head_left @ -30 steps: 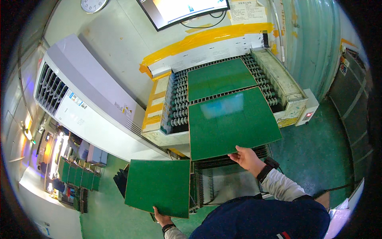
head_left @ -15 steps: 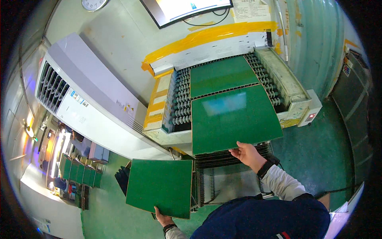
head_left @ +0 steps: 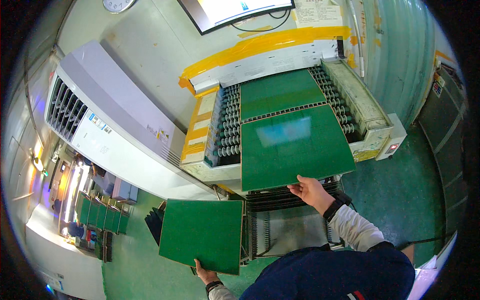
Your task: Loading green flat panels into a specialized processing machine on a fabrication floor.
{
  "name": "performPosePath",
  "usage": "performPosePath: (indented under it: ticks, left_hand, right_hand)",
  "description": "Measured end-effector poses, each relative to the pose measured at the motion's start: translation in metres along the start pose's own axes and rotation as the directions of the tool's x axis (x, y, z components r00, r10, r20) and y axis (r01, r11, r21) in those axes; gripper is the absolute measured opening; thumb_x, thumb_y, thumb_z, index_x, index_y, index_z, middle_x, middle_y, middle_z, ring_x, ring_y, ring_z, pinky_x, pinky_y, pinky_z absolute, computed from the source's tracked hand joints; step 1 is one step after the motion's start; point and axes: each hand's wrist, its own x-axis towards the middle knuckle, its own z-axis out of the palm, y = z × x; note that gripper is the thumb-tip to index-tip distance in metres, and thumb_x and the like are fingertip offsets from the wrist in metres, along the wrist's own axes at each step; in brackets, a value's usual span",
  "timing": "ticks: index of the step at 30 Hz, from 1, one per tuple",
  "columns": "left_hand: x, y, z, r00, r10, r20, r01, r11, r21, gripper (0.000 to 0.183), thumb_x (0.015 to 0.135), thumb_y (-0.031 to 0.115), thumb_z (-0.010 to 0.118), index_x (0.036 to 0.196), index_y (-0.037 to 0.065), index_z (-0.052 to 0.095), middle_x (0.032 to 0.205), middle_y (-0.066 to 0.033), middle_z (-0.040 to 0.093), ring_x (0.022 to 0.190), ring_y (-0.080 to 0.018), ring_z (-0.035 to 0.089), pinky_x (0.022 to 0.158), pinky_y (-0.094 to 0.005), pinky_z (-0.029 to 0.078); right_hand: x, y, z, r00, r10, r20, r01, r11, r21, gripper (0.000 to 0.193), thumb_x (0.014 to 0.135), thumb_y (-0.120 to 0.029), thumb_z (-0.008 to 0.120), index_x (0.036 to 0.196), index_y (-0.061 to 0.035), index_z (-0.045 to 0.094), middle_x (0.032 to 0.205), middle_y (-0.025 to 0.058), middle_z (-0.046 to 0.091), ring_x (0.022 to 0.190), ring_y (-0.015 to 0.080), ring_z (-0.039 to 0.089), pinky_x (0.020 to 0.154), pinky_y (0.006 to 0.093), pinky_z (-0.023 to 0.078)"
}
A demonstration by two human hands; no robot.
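Observation:
My right hand [head_left: 311,192] pinches the near edge of a glossy green panel [head_left: 295,155], thumb on top and fingers beneath. The far part of this panel lies over the roller conveyor [head_left: 229,130]; its near edge juts out past the conveyor's front. Another green panel [head_left: 280,92] rests flat on the rollers just beyond it. Lower left, my left hand [head_left: 204,272] grips the bottom edge of a separate green panel [head_left: 202,235], with the thumb on its face and the other fingers hidden behind.
Below the conveyor's front stands a slotted metal rack [head_left: 287,232]. A white air conditioner [head_left: 125,135] leans across the left in this view. On the conveyor's right corner sits a switch box [head_left: 392,142]; a screen [head_left: 225,12] hangs above. Loaded racks [head_left: 102,215] stand far left.
The panel at my right hand has slid slightly away from me, deeper over the rollers. My left hand and its panel have hardly moved; the view has shifted a little.

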Motion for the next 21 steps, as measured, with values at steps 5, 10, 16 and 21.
performPosePath:
  ticks: [5, 10, 16, 21]
  left_hand:
    - [-0.001, 0.0, -0.001, 1.0, 0.001, 0.013, -0.001, 1.0, -0.008, 0.043, 0.096, 0.039, 0.057, 0.123, 0.005, 0.059, 0.12, -0.0112, 0.063, 0.105, -0.0319, 0.061, 0.09, -0.0506, 0.05]
    - [0.002, 0.0, -0.004, 1.0, 0.004, 0.0, -0.004, 1.0, 0.009, 0.043, 0.096, 0.039, 0.057, 0.122, 0.006, 0.06, 0.119, -0.0106, 0.064, 0.103, -0.0311, 0.061, 0.089, -0.05, 0.051]
    - [0.005, 0.0, -0.011, 1.0, 0.002, -0.026, -0.002, 1.0, 0.025, 0.043, 0.095, 0.04, 0.057, 0.121, 0.006, 0.06, 0.117, -0.0104, 0.064, 0.101, -0.0313, 0.062, 0.087, -0.0504, 0.051]
    - [-0.006, 0.0, 0.009, 1.0, -0.017, -0.023, 0.017, 1.0, 0.005, 0.043, 0.096, 0.04, 0.057, 0.12, 0.005, 0.06, 0.117, -0.0109, 0.065, 0.101, -0.0317, 0.062, 0.087, -0.0507, 0.052]
  right_hand:
    - [0.002, -0.001, 0.003, 1.0, -0.001, -0.012, 0.001, 1.0, 0.007, 0.02, 0.095, -0.018, 0.059, 0.105, -0.001, 0.051, 0.103, 0.0192, 0.059, 0.094, 0.0319, 0.063, 0.083, 0.0413, 0.055]
    - [0.008, -0.003, 0.003, 1.0, -0.007, -0.013, 0.007, 1.0, 0.006, 0.022, 0.094, -0.018, 0.06, 0.109, -0.0031, 0.055, 0.106, 0.0159, 0.062, 0.095, 0.0295, 0.063, 0.084, 0.0397, 0.054]
    - [0.015, -0.006, 0.008, 0.999, -0.03, -0.013, 0.03, 0.999, 0.013, 0.022, 0.095, -0.018, 0.059, 0.107, -0.0019, 0.05, 0.105, 0.0188, 0.057, 0.096, 0.0332, 0.062, 0.084, 0.0424, 0.054]
    - [0.018, -0.011, 0.009, 0.999, -0.025, -0.044, 0.026, 0.999, 0.029, 0.023, 0.094, -0.018, 0.059, 0.108, -0.0019, 0.05, 0.105, 0.0191, 0.057, 0.095, 0.0335, 0.062, 0.084, 0.0422, 0.054]
